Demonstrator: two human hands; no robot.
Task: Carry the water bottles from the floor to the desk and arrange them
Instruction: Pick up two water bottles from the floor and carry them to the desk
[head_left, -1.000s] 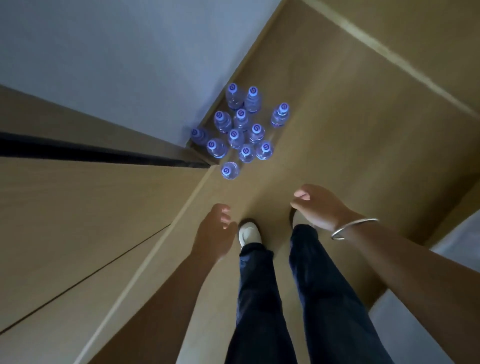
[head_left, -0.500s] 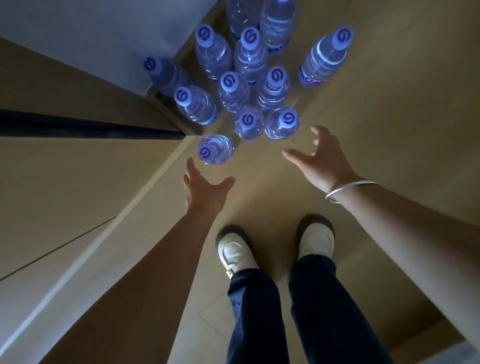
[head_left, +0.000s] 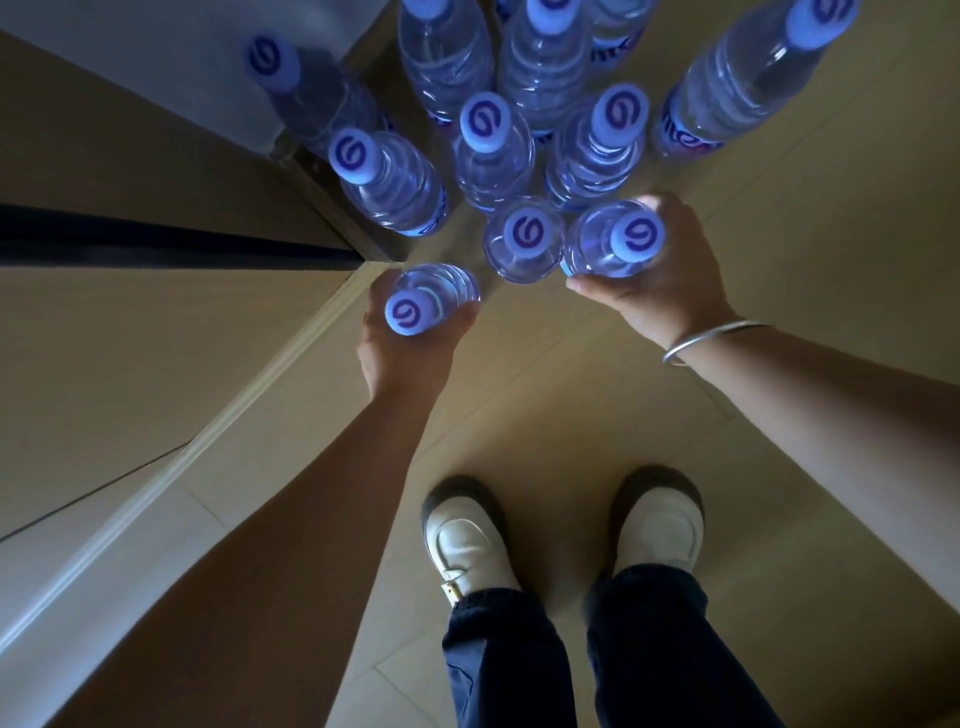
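Note:
Several clear water bottles with pale blue caps stand clustered on the tan floor (head_left: 779, 467) in a corner. My left hand (head_left: 402, 353) grips the nearest bottle on the left (head_left: 431, 299), fingers wrapped around its body. My right hand (head_left: 670, 280) grips the front right bottle (head_left: 613, 241) from the right side. Between them stands a free bottle (head_left: 524, 236). More bottles stand behind, such as one (head_left: 491, 150) in the middle and one (head_left: 748, 88) at the far right. The desk is not in view.
A wood-panelled cabinet side (head_left: 130, 338) with a dark gap runs along the left. A pale wall (head_left: 156, 52) meets it at the corner behind the bottles. My white shoes (head_left: 462, 540) and dark trousers stand below on the floor.
I have bent down much closer to the bottles. Both hands, open and reaching half a second ago, have moved forward and closed around the two front bottles.

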